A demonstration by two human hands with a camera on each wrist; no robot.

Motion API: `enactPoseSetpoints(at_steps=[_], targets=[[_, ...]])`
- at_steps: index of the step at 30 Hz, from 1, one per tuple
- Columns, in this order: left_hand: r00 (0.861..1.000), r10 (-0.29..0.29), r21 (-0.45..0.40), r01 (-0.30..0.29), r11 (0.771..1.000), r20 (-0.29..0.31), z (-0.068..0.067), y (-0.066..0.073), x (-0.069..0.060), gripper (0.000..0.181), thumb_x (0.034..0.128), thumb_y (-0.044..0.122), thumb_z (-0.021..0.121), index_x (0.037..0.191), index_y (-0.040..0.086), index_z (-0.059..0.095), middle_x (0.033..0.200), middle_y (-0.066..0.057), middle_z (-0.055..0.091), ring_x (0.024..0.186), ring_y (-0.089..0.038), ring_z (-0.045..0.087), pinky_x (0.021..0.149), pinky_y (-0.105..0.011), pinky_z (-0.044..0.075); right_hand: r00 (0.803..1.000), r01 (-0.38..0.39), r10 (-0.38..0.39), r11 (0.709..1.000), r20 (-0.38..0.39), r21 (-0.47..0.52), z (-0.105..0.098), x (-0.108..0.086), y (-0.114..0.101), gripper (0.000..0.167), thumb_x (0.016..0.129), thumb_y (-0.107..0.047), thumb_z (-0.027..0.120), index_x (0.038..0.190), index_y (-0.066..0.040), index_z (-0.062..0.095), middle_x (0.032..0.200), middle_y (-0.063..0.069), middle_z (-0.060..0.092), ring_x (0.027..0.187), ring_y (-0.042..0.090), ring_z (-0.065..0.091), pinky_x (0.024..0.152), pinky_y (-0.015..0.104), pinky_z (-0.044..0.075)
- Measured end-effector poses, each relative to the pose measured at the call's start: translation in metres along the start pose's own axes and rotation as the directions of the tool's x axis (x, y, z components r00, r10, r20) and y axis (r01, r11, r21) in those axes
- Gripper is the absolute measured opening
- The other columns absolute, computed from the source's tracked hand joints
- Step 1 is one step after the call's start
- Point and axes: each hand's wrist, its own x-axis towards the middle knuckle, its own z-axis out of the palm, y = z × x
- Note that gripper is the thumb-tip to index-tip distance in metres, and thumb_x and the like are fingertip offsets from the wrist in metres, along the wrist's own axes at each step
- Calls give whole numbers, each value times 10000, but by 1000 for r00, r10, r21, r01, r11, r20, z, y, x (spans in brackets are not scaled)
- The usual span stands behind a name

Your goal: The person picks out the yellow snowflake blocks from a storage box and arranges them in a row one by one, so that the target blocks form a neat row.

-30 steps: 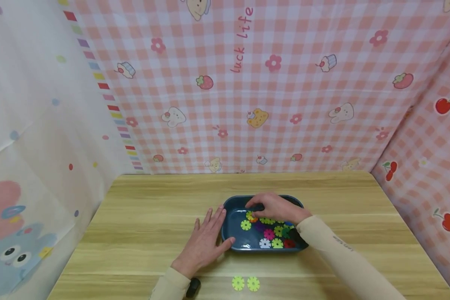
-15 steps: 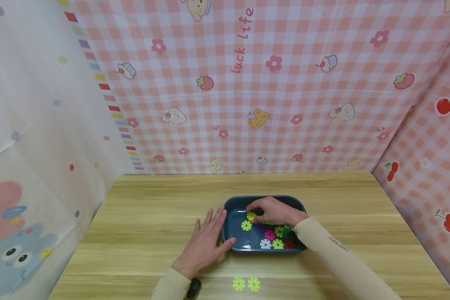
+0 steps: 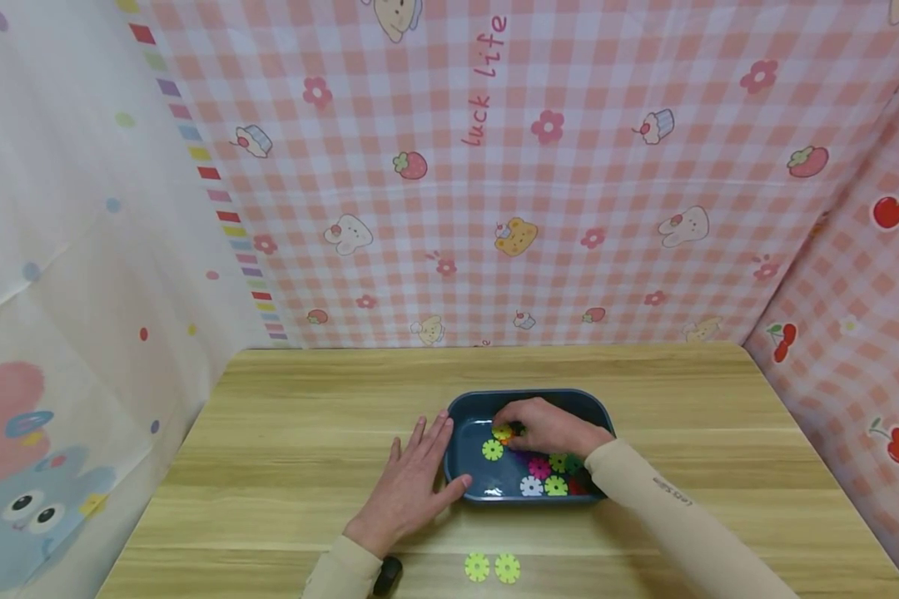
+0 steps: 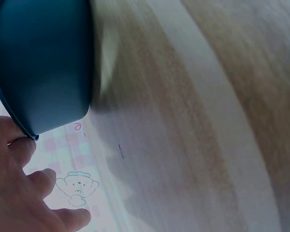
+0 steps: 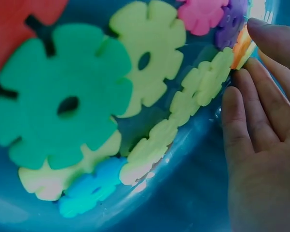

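Note:
A dark blue tray (image 3: pixel 468 491) holds several flat notched discs. At its left end my left hand (image 3: pixel 404 491) rests with fingers spread, the thumb by the front rim and the index fingertip at the left rim; the left wrist view shows that hand (image 4: pixel 14 179) against the tray wall (image 4: pixel 43 63). Inside the tray, my right hand (image 3: pixel 550 427) has thumb and index finger on either side of a yellow disc (image 3: pixel 502 432). The right wrist view shows the hand (image 5: pixel 265 121) with fairly straight fingers beside an orange disc (image 5: pixel 240 48); a firm pinch is not visible.
Two yellow-green discs (image 3: pixel 476 567) (image 3: pixel 507 568) lie side by side on the wooden table (image 3: pixel 285 449) in front of the tray. A black object (image 3: pixel 387 575) is by the left cuff. Patterned cloths (image 3: pixel 569 191) hang behind and at both sides.
My right hand has lowered slightly toward the front of the tray, its fingertips now around the yellow disc. The left hand stays in place.

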Motion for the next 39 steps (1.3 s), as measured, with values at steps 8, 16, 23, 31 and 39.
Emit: enactPoseSetpoints(at_steps=[8,16,23,31,39], targets=[[1000,2,-5,-2,1000,3,0,0,0,879,1005,625,522,1655,102,246,1726,-31,175,1576,-349,163,1188,-702,190,1000,14,-14,999,-4,-43,2,1,0,291,943,-64,755,1234,-57,743,1261,61,687,1216,242,634,1054,432,508],[1000,4,-6,-4,1000,-1,0,0,0,876,1006,621,521,1654,98,247,1725,-45,184,1576,-348,162,1187,-701,194,1000,28,-28,997,-4,-76,3,2,1,284,947,-63,748,1231,-61,747,1236,46,690,1183,220,643,1037,425,521],[1000,4,0,-4,1000,2,0,0,0,876,1008,624,512,1654,99,241,1726,-39,174,1577,-346,157,1189,-698,191,1000,15,-15,996,-2,-86,3,2,1,287,949,-78,749,1236,-63,743,1229,42,686,1171,213,641,1037,426,520],[1000,0,-2,0,1000,4,0,0,0,880,1007,630,511,1655,102,239,1726,-35,173,1581,-329,146,1192,-695,188,1000,2,-3,993,-7,-115,4,1,0,284,958,-111,747,1241,-81,742,1231,33,682,1164,198,641,1037,417,521],[1000,-5,-4,5,1000,8,0,0,-1,878,1006,633,509,1656,108,241,1727,-28,170,1584,-317,134,1198,-686,186,1000,0,-2,992,-16,-126,-4,-2,-5,283,969,-176,746,1244,-107,746,1251,20,662,1146,184,632,1017,409,531]])
